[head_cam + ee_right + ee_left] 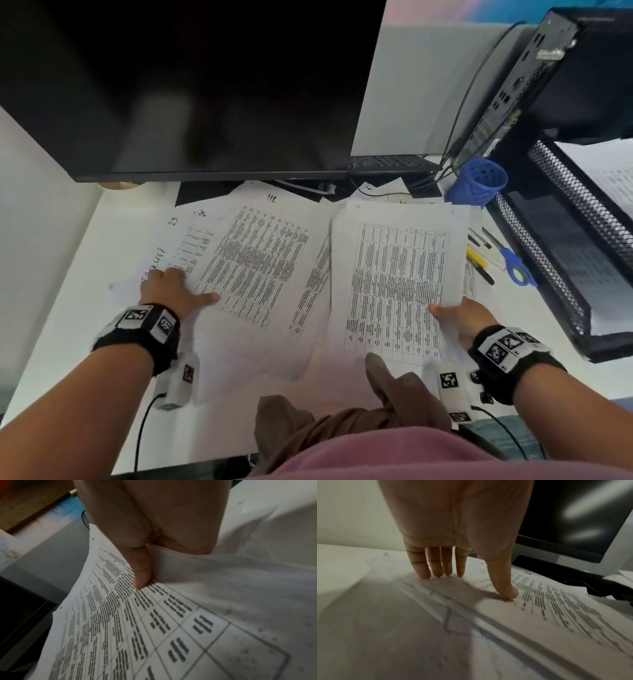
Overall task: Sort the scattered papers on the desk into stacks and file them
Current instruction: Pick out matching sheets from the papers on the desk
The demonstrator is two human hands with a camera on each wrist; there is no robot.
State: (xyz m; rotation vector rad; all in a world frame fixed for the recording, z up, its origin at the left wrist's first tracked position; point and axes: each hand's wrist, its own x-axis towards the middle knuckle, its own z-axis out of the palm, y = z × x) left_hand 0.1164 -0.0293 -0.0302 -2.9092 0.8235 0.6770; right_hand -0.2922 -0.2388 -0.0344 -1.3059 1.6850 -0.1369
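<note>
Printed table sheets lie scattered over the white desk point(68, 342). My left hand point(173, 289) point(462, 566) presses flat on the left spread of papers point(253, 263) point(556, 608), fingers straight and thumb out to the right. My right hand point(460, 317) point(142, 574) pinches the right edge of a bundle of table sheets point(397, 284) point(137, 628), thumb on top and fingers hidden underneath. The bundle is lifted slightly off the desk at the right.
A black monitor point(191, 85) stands close behind the papers. A black mesh filing tray point(561, 240) with paper in it sits at the right, below a computer case point(565, 75). A blue pen cup point(479, 181), blue scissors point(513, 263) and pens point(479, 260) lie beside the tray.
</note>
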